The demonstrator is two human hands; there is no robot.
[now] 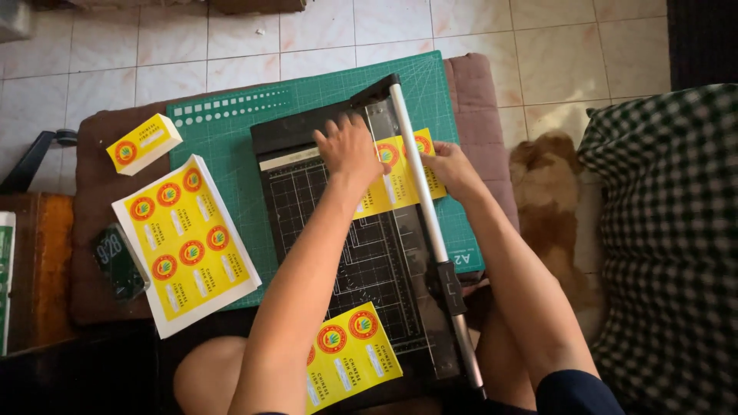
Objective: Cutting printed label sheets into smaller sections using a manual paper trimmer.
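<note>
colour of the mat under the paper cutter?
Green, with a white grid, seen in the head view: the mat lies under the black paper cutter.

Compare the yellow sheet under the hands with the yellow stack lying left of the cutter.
The sheet lies across the paper cutter beneath its arm, pinned by the left hand and right hand; the stack lies untouched on the green mat. The stack shows more round labels. Both are yellow with red circles.

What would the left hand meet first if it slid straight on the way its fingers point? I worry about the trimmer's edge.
Probably the trimmer's black top edge, just beyond the left hand; past it lies the green cutting mat.
</note>
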